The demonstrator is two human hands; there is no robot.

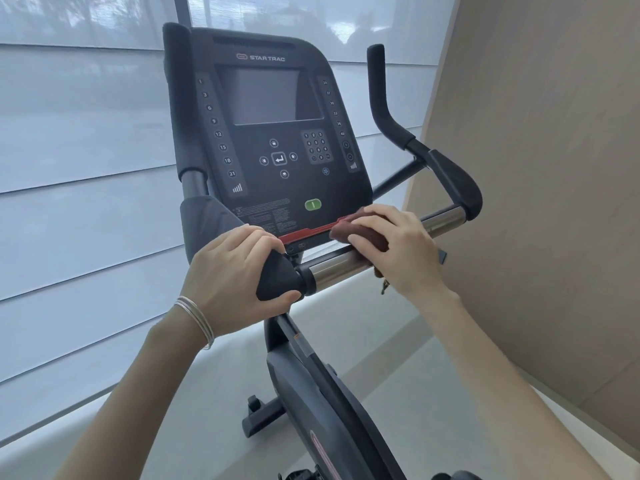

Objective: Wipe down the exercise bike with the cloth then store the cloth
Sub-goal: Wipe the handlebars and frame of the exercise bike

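Seen from the head camera, the left hand is gripping the black handlebar end of the Star Trac exercise bike, fingers wrapped over it. The right hand is holding the dark red cloth, fingers curled over it, against the red lower edge of the console (just above the chrome bar).
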